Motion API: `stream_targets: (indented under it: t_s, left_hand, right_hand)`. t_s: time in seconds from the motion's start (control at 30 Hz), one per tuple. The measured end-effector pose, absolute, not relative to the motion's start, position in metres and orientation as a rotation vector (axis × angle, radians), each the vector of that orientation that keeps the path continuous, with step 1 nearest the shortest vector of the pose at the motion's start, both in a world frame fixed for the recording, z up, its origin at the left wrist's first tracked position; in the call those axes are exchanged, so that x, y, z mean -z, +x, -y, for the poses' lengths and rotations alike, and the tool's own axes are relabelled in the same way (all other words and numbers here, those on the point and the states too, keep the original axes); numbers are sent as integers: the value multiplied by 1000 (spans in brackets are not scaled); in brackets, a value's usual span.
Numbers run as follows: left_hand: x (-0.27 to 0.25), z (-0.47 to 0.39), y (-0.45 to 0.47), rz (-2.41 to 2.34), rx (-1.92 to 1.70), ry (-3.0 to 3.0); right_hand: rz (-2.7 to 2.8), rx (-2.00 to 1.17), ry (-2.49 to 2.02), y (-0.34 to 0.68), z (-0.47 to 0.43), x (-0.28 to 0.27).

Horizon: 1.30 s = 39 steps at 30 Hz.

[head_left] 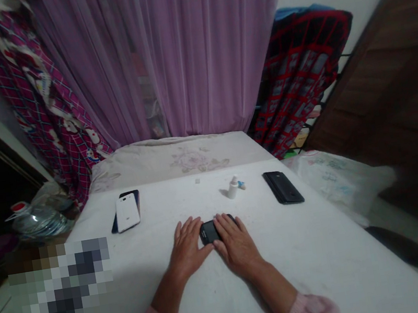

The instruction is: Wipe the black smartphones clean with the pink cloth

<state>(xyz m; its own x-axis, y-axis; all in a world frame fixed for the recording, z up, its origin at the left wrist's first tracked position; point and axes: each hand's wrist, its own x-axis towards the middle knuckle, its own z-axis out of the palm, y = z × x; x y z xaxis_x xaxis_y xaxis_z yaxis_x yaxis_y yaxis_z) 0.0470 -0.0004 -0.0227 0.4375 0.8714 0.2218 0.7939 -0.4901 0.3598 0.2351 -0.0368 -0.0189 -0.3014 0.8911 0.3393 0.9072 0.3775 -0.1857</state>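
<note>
A small dark phone (pixel 210 232) lies face up and sideways on the white-covered table. My left hand (pixel 187 248) rests at its left end, fingers stretched out and thumb reaching along the near edge. Across the right part of the phone lies my right hand (pixel 235 242), its fingers straight and flat, hiding much of the screen. Whether anything is under the right palm cannot be seen. Beyond the right hand stands a small white spray bottle (pixel 232 188), with a small blue-and-white item (pixel 241 185) beside it.
At the left, a white phone (pixel 127 213) overlaps a dark blue one (pixel 114 225). Black phones (pixel 286 187) lie at the right. A tiny square (pixel 197 181) sits further back. A blurred-out patch (pixel 65 301) covers the left front. Purple curtains (pixel 192 53) hang behind the table (pixel 217 308).
</note>
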Motion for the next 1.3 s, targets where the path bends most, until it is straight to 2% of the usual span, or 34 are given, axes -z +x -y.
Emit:
stream_targets:
  t_s: [0.4, 0.87, 1.3]
  left_hand:
    - [17, 1, 47, -1454, -531, 2454]
    - [18, -3, 42, -1409, -467, 2472]
    - [27, -5, 40, -1393, -542, 2509]
  right_hand:
    - [2113, 108, -1840, 244, 35, 25]
    - [2294, -22, -1527, 208, 39, 8]
    - [2047, 65, -1862, 238, 35, 18]
